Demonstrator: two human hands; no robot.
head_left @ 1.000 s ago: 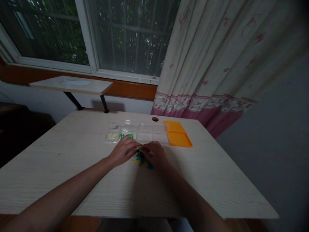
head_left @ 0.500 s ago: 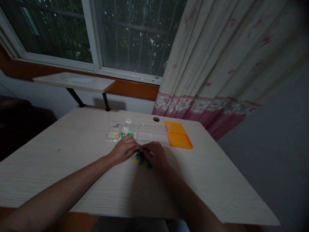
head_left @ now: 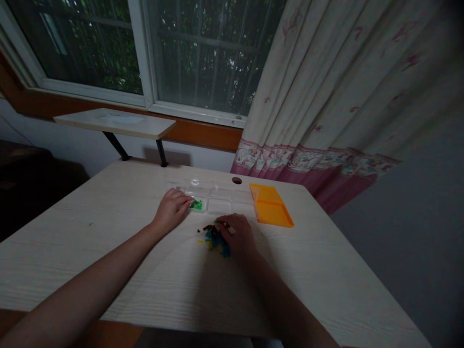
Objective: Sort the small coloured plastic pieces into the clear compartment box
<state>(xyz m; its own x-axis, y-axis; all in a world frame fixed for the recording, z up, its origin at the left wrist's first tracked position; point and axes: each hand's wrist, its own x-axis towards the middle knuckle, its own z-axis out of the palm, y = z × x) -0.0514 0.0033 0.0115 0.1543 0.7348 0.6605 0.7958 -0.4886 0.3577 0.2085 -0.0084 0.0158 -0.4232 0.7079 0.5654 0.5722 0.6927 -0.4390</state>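
My left hand [head_left: 171, 210] is over the left part of a clear plastic compartment tray [head_left: 219, 207], its fingers drawn together by small green pieces [head_left: 196, 204] lying in one compartment. What those fingertips hold, if anything, is too small to make out. My right hand [head_left: 240, 234] rests at the right side of a loose pile of small plastic pieces [head_left: 214, 238], which look like tiny building bricks in blue, green, yellow and dark brown or black. Its thumb and forefinger pinch at the pile's far edge, where a small green piece shows at the tips.
An orange open tray [head_left: 274, 206] adjoins the clear tray's right end on the pale wooden table [head_left: 319, 270]. A raised shelf [head_left: 119, 122] on black legs stands at the back left. Behind are a window and a curtain [head_left: 311, 96]; a round hole [head_left: 237, 180] pierces the table's back.
My left hand has parted from my right and moved left to the tray, now covering its left compartment. My right hand stays by the pile, whose dark pieces show more. The view has shifted slightly.
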